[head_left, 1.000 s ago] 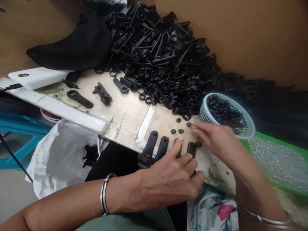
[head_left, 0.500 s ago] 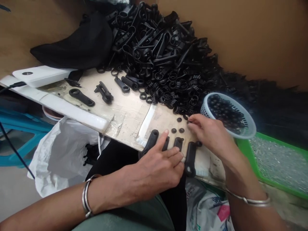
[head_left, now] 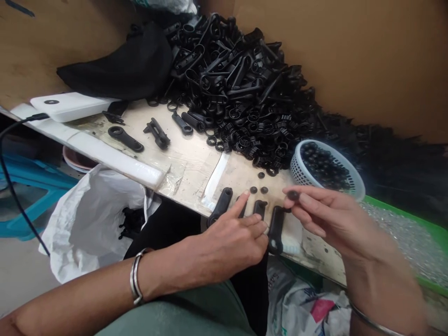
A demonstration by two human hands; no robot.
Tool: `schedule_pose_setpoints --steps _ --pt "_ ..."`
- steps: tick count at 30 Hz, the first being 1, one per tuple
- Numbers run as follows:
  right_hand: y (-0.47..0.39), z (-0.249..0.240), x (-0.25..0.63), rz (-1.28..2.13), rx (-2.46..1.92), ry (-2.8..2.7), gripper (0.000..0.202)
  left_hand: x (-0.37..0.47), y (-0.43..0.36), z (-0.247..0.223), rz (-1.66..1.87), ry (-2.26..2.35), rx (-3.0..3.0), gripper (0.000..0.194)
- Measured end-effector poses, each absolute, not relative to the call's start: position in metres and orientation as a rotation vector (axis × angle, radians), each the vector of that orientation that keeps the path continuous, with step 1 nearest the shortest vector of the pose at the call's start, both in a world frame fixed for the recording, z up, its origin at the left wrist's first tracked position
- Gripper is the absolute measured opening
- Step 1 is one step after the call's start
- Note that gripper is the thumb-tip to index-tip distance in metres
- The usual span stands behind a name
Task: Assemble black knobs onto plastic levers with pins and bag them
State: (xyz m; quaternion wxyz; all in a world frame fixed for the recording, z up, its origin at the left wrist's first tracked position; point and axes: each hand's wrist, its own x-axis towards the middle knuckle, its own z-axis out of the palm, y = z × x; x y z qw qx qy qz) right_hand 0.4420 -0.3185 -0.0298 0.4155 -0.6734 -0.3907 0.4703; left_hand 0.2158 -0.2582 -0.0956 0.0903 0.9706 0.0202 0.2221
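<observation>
My right hand [head_left: 325, 214] pinches a small black round cap [head_left: 293, 195] between thumb and fingertip, above the board's front part. My left hand [head_left: 234, 235] rests over black handle parts, its index finger stretched out and the other fingers lying on or beside the parts; whether it grips one is hidden. A black handle part [head_left: 222, 204] shows left of that index finger, another [head_left: 260, 210] beyond the fingertips, and a longer one [head_left: 276, 231] to their right. Small black caps [head_left: 261, 175] lie on the board just behind the parts.
A large heap of black plastic parts [head_left: 238, 79] covers the back. At the right are a light blue basket [head_left: 297, 170] of black caps and a green tray [head_left: 385, 205] of small clear pieces. Loose parts [head_left: 126, 139], a white box [head_left: 70, 106] and a white sack [head_left: 80, 233] are at the left.
My right hand has moved right and toward me, lifting a small black cap off the board. My left hand has hardly moved. The view has shifted slightly.
</observation>
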Motion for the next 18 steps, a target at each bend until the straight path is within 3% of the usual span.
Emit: schedule_pose_setpoints --steps 2,5,10,18 --pt "-0.322 -0.028 0.440 1.064 -1.806 -1.072 0.052 0.215 -0.258 -0.095 0.637 0.062 2.873 0.012" --pt "-0.327 -0.027 0.434 0.627 -1.975 -1.481 0.038 0.215 -0.257 -0.092 0.604 0.057 2.858 0.013" --pt "-0.329 -0.038 0.419 -0.110 -1.843 -2.129 0.025 0.215 -0.257 -0.092 0.617 0.047 2.853 0.012" --pt "-0.327 -0.046 0.412 -0.216 -1.923 -2.291 0.021 0.215 -0.256 -0.092 0.642 0.031 2.844 0.013"
